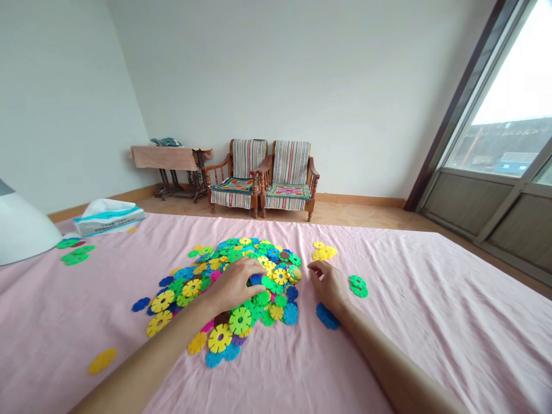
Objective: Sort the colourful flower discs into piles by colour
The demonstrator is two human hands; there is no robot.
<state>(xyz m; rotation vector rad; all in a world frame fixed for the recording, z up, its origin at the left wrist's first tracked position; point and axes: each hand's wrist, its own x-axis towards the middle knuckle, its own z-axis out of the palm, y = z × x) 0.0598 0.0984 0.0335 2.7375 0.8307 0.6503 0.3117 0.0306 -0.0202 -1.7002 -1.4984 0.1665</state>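
Mixed notched plastic discs (233, 326) are lying heaped on pink cloth (409, 299), the left hand (238, 282) holding thumb and fingers spread over them; the right hand (330, 287) is holding its fingers curled, any pinch impossible to tell; green discs (359, 288) are sitting apart, probably separating colours.

On the cloth (431, 299): heaped discs (271, 283) midway, tissue pack (110, 221) behind to their left; beyond, two armchairs (291, 167).
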